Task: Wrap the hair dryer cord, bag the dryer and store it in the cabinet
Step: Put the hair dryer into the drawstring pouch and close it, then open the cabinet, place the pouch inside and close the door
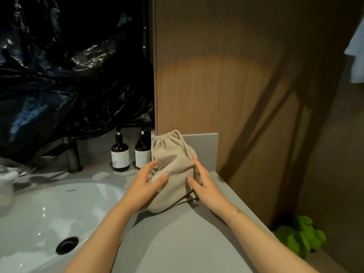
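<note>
Grey vanity counter [177,243], dim light, wood-grain wall panel [226,75] rising behind it. Beige drawstring bag [173,164] stands on the counter at the back corner, against the low grey upstand [204,148], its mouth cinched shut at the top. Hair dryer not visible; the bag bulges, so probably something is inside. My left hand [145,184] lies on the bag's left side, fingers spread and fairly straight, a loop of drawstring [155,170] near the fingertips; whether I pinch it, cannot tell. My right hand [202,182] flanks the right side, fingers straight, touching the cloth, a thin bracelet [236,212] on the wrist. White sink basin [49,213] to my left. Two amber pump bottles [130,152] just beside the bag. Faucet [72,154] further left. Black plastic sheeting [69,66] above.
</note>
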A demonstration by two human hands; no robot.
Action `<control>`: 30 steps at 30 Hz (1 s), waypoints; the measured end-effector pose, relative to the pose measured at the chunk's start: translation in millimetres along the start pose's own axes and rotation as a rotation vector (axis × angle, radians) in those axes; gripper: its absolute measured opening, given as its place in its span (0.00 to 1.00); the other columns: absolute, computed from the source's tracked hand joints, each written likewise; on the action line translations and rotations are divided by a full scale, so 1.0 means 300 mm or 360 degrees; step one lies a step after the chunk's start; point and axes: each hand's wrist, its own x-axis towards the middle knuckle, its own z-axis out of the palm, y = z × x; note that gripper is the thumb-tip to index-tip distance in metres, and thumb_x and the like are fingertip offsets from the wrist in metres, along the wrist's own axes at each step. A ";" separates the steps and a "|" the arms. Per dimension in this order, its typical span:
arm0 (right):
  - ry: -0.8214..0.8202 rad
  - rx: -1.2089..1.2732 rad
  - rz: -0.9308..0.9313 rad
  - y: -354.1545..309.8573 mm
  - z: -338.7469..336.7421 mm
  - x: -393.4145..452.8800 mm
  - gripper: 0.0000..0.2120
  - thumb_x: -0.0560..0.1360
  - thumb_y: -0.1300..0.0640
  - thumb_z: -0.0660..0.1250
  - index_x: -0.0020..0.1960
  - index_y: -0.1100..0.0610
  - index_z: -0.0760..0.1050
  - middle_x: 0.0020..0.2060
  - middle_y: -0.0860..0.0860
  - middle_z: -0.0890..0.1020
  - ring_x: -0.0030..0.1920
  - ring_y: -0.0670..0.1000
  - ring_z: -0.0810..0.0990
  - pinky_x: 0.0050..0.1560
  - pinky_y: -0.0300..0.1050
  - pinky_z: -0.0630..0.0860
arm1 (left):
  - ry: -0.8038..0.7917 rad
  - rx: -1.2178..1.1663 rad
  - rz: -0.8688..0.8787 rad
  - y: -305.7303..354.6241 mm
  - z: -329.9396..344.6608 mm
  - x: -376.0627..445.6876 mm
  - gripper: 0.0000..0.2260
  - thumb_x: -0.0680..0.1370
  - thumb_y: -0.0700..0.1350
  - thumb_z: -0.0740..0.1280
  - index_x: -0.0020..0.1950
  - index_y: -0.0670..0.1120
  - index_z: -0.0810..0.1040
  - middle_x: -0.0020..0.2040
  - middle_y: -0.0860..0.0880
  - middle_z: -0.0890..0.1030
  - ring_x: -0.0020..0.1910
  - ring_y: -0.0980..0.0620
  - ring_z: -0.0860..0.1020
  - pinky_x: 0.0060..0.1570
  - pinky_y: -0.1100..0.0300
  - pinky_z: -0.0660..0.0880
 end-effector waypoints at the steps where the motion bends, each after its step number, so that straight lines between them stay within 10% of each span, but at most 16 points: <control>1: 0.0017 0.0015 -0.0013 0.012 0.018 -0.006 0.30 0.81 0.49 0.60 0.77 0.37 0.49 0.75 0.37 0.57 0.73 0.38 0.57 0.74 0.43 0.58 | -0.0038 0.0075 0.0004 -0.011 0.004 -0.025 0.21 0.75 0.62 0.67 0.67 0.59 0.73 0.61 0.57 0.77 0.59 0.55 0.77 0.54 0.61 0.73; 4: 0.0028 -0.0148 -0.0022 0.041 0.055 -0.021 0.30 0.81 0.46 0.58 0.77 0.38 0.47 0.77 0.38 0.54 0.76 0.41 0.55 0.76 0.48 0.57 | 0.0031 0.0010 -0.0042 -0.015 0.049 -0.071 0.11 0.79 0.59 0.63 0.58 0.58 0.78 0.54 0.60 0.81 0.57 0.56 0.78 0.54 0.61 0.73; 9: 0.0106 -0.0465 0.0007 0.028 0.052 -0.081 0.24 0.83 0.49 0.54 0.78 0.46 0.54 0.77 0.43 0.58 0.76 0.44 0.57 0.73 0.38 0.54 | 0.0126 -0.0054 -0.0154 0.019 0.126 -0.112 0.22 0.79 0.65 0.58 0.65 0.52 0.75 0.59 0.54 0.80 0.59 0.51 0.78 0.58 0.54 0.74; 16: 0.0061 -0.0749 -0.0039 0.006 0.017 -0.250 0.21 0.82 0.50 0.56 0.75 0.49 0.63 0.74 0.45 0.65 0.74 0.46 0.62 0.72 0.41 0.60 | 0.0490 0.0590 0.0085 0.058 0.131 -0.303 0.19 0.81 0.51 0.61 0.71 0.48 0.71 0.70 0.47 0.73 0.66 0.44 0.73 0.62 0.52 0.71; 20: 0.0117 -0.0727 -0.0007 -0.027 -0.032 -0.371 0.22 0.82 0.50 0.57 0.75 0.49 0.63 0.75 0.45 0.65 0.74 0.46 0.61 0.71 0.40 0.58 | 0.0351 0.0588 0.0345 0.115 0.158 -0.431 0.18 0.80 0.44 0.64 0.71 0.47 0.73 0.72 0.49 0.71 0.69 0.51 0.71 0.61 0.70 0.62; 25: 0.0255 -0.0755 0.0061 -0.047 -0.116 -0.529 0.22 0.81 0.48 0.59 0.74 0.47 0.63 0.74 0.44 0.65 0.73 0.46 0.63 0.68 0.38 0.58 | 0.0163 0.0467 0.0364 0.201 0.240 -0.514 0.20 0.78 0.46 0.67 0.70 0.49 0.73 0.67 0.49 0.76 0.64 0.49 0.75 0.64 0.50 0.73; 30: 0.0399 -0.0883 0.0094 -0.050 -0.275 -0.727 0.21 0.81 0.48 0.59 0.73 0.47 0.65 0.74 0.45 0.65 0.74 0.47 0.63 0.70 0.41 0.60 | -0.0003 0.0462 0.0419 0.293 0.431 -0.574 0.20 0.79 0.49 0.65 0.71 0.51 0.72 0.69 0.50 0.75 0.64 0.52 0.74 0.63 0.54 0.74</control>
